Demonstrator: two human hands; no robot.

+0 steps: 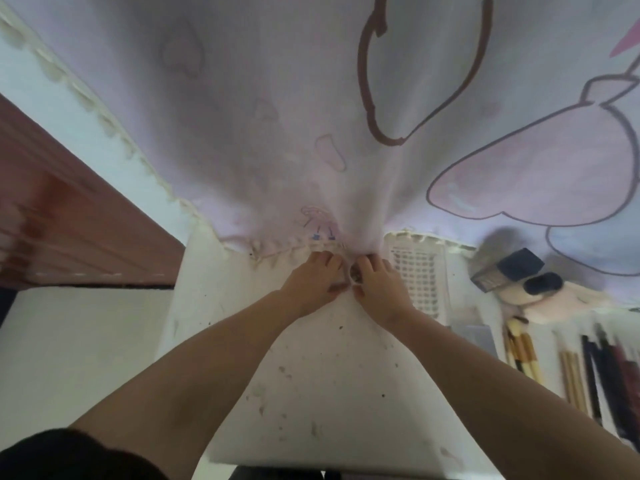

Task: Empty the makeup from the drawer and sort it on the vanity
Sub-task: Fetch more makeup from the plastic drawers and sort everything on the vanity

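Both forearms are reaching out over the white drawer [311, 393], whose stained floor is lying open below them. At its far end the left hand [313, 280] and right hand [377, 289] are meeting, fingers curling around a small round object [355, 271]; what it is, I cannot tell. Right of the drawer, makeup brushes [523, 351] and dark pencils [609, 375] are lying in rows on the vanity [550, 344], beyond them a dark-capped compact [509, 270]. No writing is showing legibly.
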